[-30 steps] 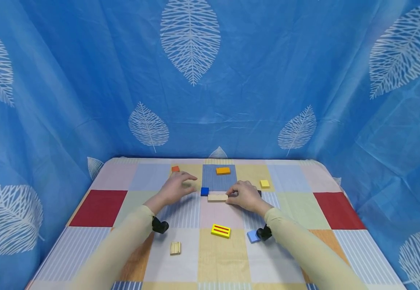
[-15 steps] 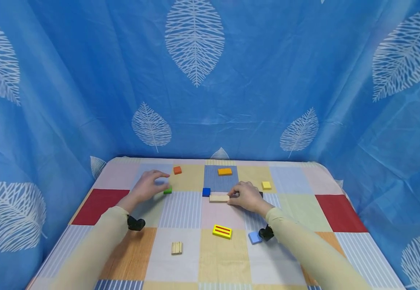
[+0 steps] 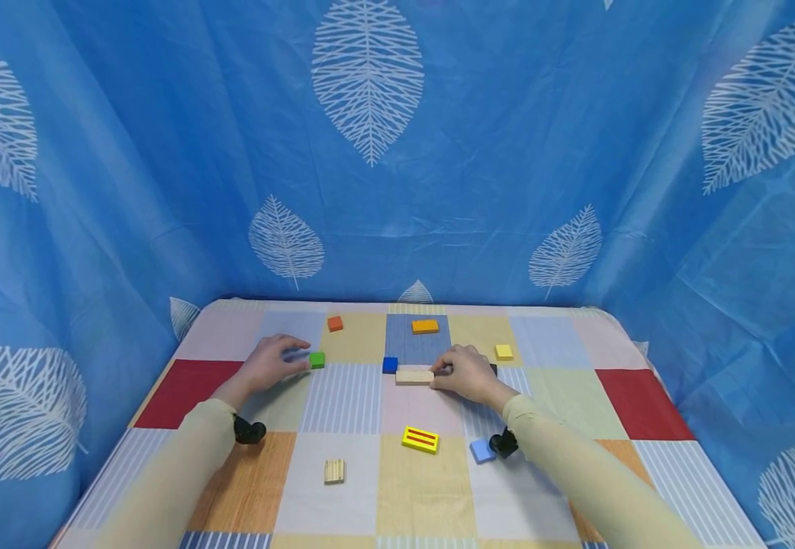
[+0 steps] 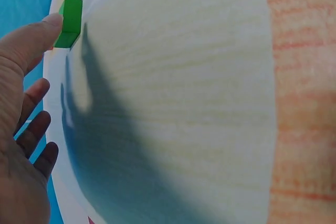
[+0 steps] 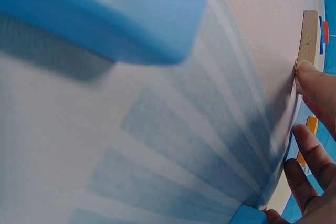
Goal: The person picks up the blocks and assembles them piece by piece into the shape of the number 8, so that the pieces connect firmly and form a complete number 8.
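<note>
My left hand [image 3: 270, 364] is at the left of the cloth with fingers spread, thumb and fingertips right at a small green block [image 3: 317, 360]. In the left wrist view the thumb overlaps the green block [image 4: 73, 19], and the other fingers are loosely bent with nothing between them. My right hand [image 3: 468, 375] pinches the right end of a long plain wooden block [image 3: 413, 377] between thumb and index finger. That wooden block [image 5: 308, 38] lies flat in the right wrist view, the other fingers apart. A dark blue block [image 3: 390, 365] sits just behind its left end.
Behind lie a red-orange block [image 3: 335, 324], an orange block [image 3: 425, 326] and a yellow block [image 3: 503, 352]. Nearer are a yellow block with red stripes [image 3: 420, 440], a ridged wooden block [image 3: 334, 471] and a light blue block [image 3: 482, 451]. A dark block [image 3: 494, 369] is partly hidden behind my right hand.
My left hand has moved left, away from the dark blue block, uncovering the red-orange and green blocks, and settled beside the green one. My right hand keeps its pinch on the wooden block.
</note>
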Available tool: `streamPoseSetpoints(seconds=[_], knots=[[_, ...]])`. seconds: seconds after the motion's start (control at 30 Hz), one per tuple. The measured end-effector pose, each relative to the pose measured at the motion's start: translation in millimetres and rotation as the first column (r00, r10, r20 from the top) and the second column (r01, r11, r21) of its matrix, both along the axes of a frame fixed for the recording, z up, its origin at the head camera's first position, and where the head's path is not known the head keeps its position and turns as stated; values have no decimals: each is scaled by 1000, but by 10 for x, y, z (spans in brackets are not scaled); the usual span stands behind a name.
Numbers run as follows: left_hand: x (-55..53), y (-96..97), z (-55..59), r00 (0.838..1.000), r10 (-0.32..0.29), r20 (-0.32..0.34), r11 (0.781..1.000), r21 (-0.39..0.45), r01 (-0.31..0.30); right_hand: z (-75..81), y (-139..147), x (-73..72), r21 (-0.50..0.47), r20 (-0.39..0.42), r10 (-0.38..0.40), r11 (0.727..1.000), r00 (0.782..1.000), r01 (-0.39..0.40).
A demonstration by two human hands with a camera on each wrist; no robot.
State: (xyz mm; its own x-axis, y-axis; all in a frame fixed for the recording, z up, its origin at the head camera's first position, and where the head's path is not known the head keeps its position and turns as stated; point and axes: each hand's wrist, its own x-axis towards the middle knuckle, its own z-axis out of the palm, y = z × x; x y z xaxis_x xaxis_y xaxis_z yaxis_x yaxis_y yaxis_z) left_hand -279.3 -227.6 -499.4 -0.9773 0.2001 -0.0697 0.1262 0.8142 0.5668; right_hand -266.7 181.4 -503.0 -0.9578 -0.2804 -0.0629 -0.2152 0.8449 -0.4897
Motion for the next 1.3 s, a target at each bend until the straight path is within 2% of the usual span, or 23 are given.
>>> streamPoseSetpoints(seconds=[0.23, 0.57, 1.03, 1.3], knots=[[15, 29, -27, 1000, 1, -16, 1000, -10, -1, -15, -16, 15, -2, 1, -2, 1000, 1000, 2], [4, 23, -82, 1000, 30, 10, 1000, 9, -30, -39, -13, -5, 5, 3, -14, 1000, 1000, 14], [-20, 26, -131, 1000, 27, 8, 1000, 13, -27, -24, -7, 10, -2, 5, -10, 1000, 1000, 10], [-8, 30, -117, 1000, 25, 14, 999, 21, -25, -25, -3, 5, -3, -3, -11, 1000, 1000, 11]])
